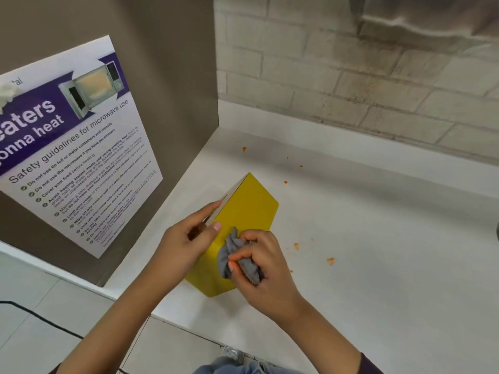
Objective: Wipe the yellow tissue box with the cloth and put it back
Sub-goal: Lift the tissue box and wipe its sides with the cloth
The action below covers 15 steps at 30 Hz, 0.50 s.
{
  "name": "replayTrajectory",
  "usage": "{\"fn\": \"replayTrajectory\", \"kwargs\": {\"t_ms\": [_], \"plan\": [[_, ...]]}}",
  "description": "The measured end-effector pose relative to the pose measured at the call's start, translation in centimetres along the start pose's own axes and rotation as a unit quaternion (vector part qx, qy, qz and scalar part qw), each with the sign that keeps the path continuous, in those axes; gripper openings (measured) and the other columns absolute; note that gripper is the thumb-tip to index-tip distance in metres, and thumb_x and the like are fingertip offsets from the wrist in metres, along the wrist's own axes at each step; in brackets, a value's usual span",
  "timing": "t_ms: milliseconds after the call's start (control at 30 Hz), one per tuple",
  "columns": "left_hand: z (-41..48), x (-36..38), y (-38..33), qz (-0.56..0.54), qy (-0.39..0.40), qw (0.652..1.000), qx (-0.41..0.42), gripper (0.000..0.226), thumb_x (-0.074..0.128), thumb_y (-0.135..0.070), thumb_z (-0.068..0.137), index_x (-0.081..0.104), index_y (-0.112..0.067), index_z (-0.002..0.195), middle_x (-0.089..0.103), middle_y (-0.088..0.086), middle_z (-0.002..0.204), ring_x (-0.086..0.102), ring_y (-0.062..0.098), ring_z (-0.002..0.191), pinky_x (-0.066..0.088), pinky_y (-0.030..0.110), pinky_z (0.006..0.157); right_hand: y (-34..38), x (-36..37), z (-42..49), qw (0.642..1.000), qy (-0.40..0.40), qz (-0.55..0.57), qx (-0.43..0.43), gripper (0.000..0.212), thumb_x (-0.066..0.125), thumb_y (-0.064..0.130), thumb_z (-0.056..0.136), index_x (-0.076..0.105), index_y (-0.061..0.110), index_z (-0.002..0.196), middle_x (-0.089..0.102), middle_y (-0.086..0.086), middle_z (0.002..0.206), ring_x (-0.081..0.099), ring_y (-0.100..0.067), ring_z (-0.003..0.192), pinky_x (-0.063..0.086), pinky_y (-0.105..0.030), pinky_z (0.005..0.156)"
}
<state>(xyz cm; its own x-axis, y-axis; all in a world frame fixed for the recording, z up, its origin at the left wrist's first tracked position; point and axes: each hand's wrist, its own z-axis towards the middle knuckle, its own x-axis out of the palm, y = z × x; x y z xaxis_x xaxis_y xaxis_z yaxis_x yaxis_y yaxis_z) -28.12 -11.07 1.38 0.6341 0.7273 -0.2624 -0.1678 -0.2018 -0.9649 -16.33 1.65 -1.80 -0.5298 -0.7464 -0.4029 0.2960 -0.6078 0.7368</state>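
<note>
**Cloth pressed to yellow box, both hands engaged**

Cloth point(237, 259), grey and bunched, sits inside the grip of the right hand point(266, 268), whose fingers are curled closed around it and press it against the upper yellow face of the tissue box point(247, 209). A loose fold of the fabric sticks up past the knuckles and lies on that same face.

The left hand point(189, 238) steadies the box from its other side: its grip is closed on the box, thumb lying across the yellow face just beside the cloth, the fingers reaching along the pale, greyish side panel near a dark slot. The 2 hands are close together, nearly touching at thumb and cloth.

The box rests on the white worktop point(364, 252), tilted so that 1 edge points up toward the camera, close to the worktop's front edge and just beside a grey-brown upright panel point(167, 63) on the left. A poster point(75, 147) headed "Safety guidelines for microwave use" is stuck to that panel.

Small orange crumbs point(330, 261) are scattered over the worktop to the right of and behind the box. A pale brick-patterned wall point(351, 76), stained in places, runs along the back. Light floor tiles point(54, 333) show below the worktop's edge.
</note>
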Motion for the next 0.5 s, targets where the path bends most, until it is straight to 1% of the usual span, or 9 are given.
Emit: {"fn": "replayTrajectory", "kwargs": {"t_ms": [67, 133, 200, 233, 267, 300, 367, 400, 500], "plan": [[0.2, 0.1, 0.7, -0.025, 0.013, 1.000, -0.003, 0.037, 0.058, -0.023, 0.090, 0.057, -0.048, 0.117, 0.066, -0.039, 0.095, 0.057, -0.017, 0.100, 0.038, -0.003, 0.080, -1.2, 0.1, -0.6, 1.000, -0.006, -0.010, 0.013, 0.008, 0.062, 0.019, 0.084, 0.058, 0.019, 0.091, 0.050, 0.006, 0.107, 0.049, -0.009, 0.105, 0.036, -0.018, 0.093], [0.3, -0.1, 1.4, -0.046, 0.024, 0.999, -0.003, 0.037, 0.055, -0.025, 0.087, 0.057, -0.046, 0.118, 0.064, -0.034, 0.111, 0.055, -0.010, 0.113, 0.041, 0.003, 0.087, -2.5, -0.2, -0.9, 0.999, -0.022, -0.013, 0.043, 0.010, 0.062, 0.017, 0.083, 0.058, 0.019, 0.091, 0.051, 0.006, 0.107, 0.048, -0.005, 0.106, 0.037, -0.017, 0.093], [0.3, -0.3, 2.1, -0.051, 0.028, 0.998, -0.003, 0.037, 0.056, -0.035, 0.085, 0.057, -0.046, 0.120, 0.070, -0.014, 0.109, 0.061, 0.008, 0.108, 0.044, 0.016, 0.088, -4.0, -0.8, -0.6, 0.995, -0.050, -0.003, 0.088, 0.012, 0.063, 0.006, 0.081, 0.058, 0.013, 0.089, 0.054, 0.006, 0.100, 0.050, 0.002, 0.103, 0.038, -0.014, 0.091], [0.3, -0.5, 2.4, -0.043, 0.028, 0.999, -0.002, 0.037, 0.058, -0.036, 0.086, 0.055, -0.045, 0.122, 0.068, 0.005, 0.107, 0.059, 0.023, 0.107, 0.043, 0.023, 0.088, -4.8, -1.2, -0.3, 0.991, -0.066, -0.001, 0.116, 0.013, 0.062, -0.001, 0.080, 0.058, 0.009, 0.087, 0.055, 0.004, 0.095, 0.051, 0.005, 0.098, 0.038, -0.012, 0.087], [0.3, -0.6, 2.6, -0.032, 0.028, 0.999, -0.002, 0.038, 0.058, -0.036, 0.087, 0.054, -0.044, 0.123, 0.062, 0.023, 0.106, 0.054, 0.035, 0.105, 0.041, 0.029, 0.086, -5.4, -1.7, 0.1, 0.985, -0.084, 0.001, 0.152, 0.014, 0.060, -0.007, 0.080, 0.058, 0.006, 0.085, 0.056, 0.001, 0.090, 0.053, 0.007, 0.092, 0.039, -0.011, 0.084], [0.3, -0.6, 2.8, -0.024, 0.027, 0.999, -0.002, 0.039, 0.054, -0.034, 0.086, 0.054, -0.046, 0.123, 0.056, 0.031, 0.105, 0.051, 0.040, 0.102, 0.040, 0.031, 0.083, -5.9, -2.2, 0.7, 0.975, -0.106, 0.006, 0.195, 0.015, 0.059, -0.009, 0.080, 0.059, 0.006, 0.083, 0.058, -0.003, 0.087, 0.054, 0.006, 0.087, 0.041, -0.012, 0.080], [0.4, -0.4, 2.9, -0.022, 0.023, 0.999, 0.011, 0.042, 0.052, -0.032, 0.084, 0.054, -0.052, 0.121, 0.051, 0.034, 0.095, 0.050, 0.038, 0.090, 0.040, 0.026, 0.077, -6.7, -3.3, 2.0, 0.950, -0.157, 0.031, 0.268, 0.016, 0.057, -0.004, 0.085, 0.058, 0.011, 0.083, 0.061, -0.003, 0.083, 0.056, 0.006, 0.078, 0.042, -0.011, 0.074], [0.5, -0.2, 3.0, -0.022, 0.021, 0.999, 0.019, 0.042, 0.052, -0.031, 0.084, 0.054, -0.054, 0.119, 0.050, 0.030, 0.087, 0.049, 0.031, 0.082, 0.039, 0.021, 0.073, -7.0, -3.7, 2.8, 0.939, -0.184, 0.047, 0.288, 0.014, 0.057, 0.000, 0.086, 0.057, 0.014, 0.083, 0.060, 0.001, 0.081, 0.055, 0.007, 0.075, 0.043, -0.009, 0.071], [0.4, 0.6, 3.3, -0.007, 0.023, 0.999, 0.043, 0.043, 0.055, -0.034, 0.082, 0.052, -0.056, 0.119, 0.045, -0.004, 0.070, 0.045, 0.003, 0.066, 0.037, 0.008, 0.063, -7.0, -3.8, 5.5, 0.927, -0.224, 0.076, 0.290, 0.008, 0.057, 0.005, 0.089, 0.056, 0.013, 0.089, 0.059, 0.003, 0.085, 0.055, 0.008, 0.076, 0.043, -0.006, 0.071]]}}
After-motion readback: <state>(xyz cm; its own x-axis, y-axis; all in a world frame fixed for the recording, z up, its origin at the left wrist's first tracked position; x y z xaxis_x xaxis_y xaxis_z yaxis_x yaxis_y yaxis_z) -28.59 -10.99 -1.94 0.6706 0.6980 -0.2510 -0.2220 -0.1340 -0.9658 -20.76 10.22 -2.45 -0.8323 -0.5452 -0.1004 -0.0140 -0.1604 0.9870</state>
